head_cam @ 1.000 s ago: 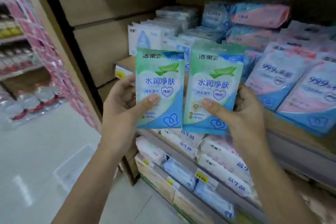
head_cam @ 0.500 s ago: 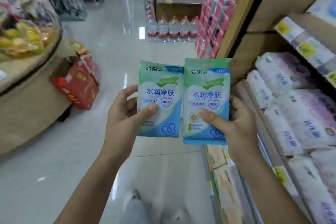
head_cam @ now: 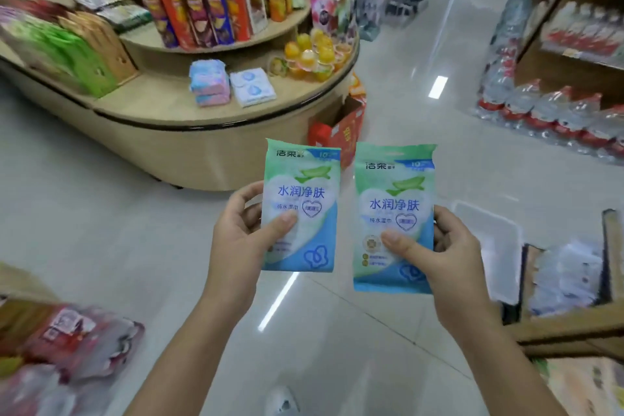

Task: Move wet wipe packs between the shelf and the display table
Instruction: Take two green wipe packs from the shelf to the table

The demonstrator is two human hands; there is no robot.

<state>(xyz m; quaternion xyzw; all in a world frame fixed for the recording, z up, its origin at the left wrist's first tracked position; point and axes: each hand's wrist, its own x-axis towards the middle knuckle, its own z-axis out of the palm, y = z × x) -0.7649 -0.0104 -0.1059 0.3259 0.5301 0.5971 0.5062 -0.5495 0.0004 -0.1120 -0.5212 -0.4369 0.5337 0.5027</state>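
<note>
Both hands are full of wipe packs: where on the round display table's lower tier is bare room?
Bare wood lies between the green snack bags and the pink-and-blue wipe stack, and along the front rim. Crowded by the orange jelly cups.

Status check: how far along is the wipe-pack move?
Done: pink-blue packs and white packs lie on the display table. In hand: left hand grips a green pack, right hand grips a second green pack, over the floor. Left: placing both on the table.
</note>
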